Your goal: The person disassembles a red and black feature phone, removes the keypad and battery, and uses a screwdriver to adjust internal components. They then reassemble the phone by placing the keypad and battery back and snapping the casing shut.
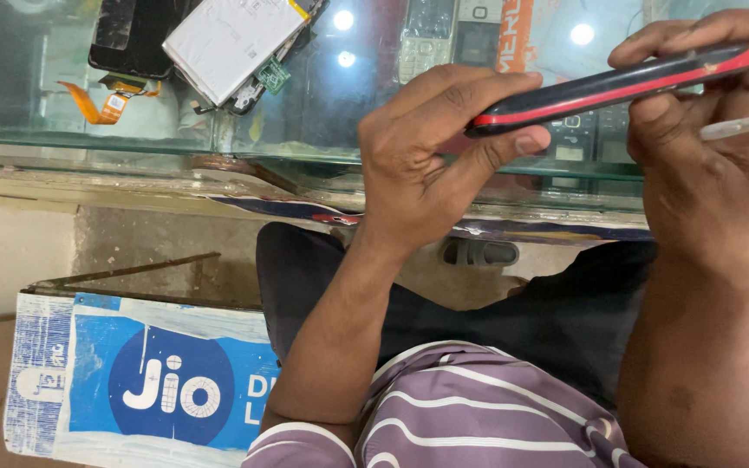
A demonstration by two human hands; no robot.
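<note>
Both hands hold a slim black phone with a red edge band (613, 84) up above the near edge of the glass-topped bench (132, 143). The left hand (431, 152) pinches the phone's left end, fingers curled over the top and the thumb pressed beneath. The right hand (704, 165) is closed around the right end, and a thin pale translucent tool (743, 126) sticks out from between its fingers towards the right.

On the glass near the far left corner lies an opened phone body with a flat silver-white battery (227, 39), a small green circuit piece at its lower corner. Just left of it sits a black screen panel (132, 35) with an orange ribbon cable (97, 100) trailing towards the near edge. Under the glass, keypad phones (448, 35) show beside an orange strip of packaging (516, 35).

Below the bench, on the floor at the left, stands a rectangular blue and white sign board (149, 381) with a dark blue disc and white lettering, its edges worn. A dark sandal (480, 252) lies on the floor under the bench edge. The person wears a purple shirt with white stripes (478, 407).
</note>
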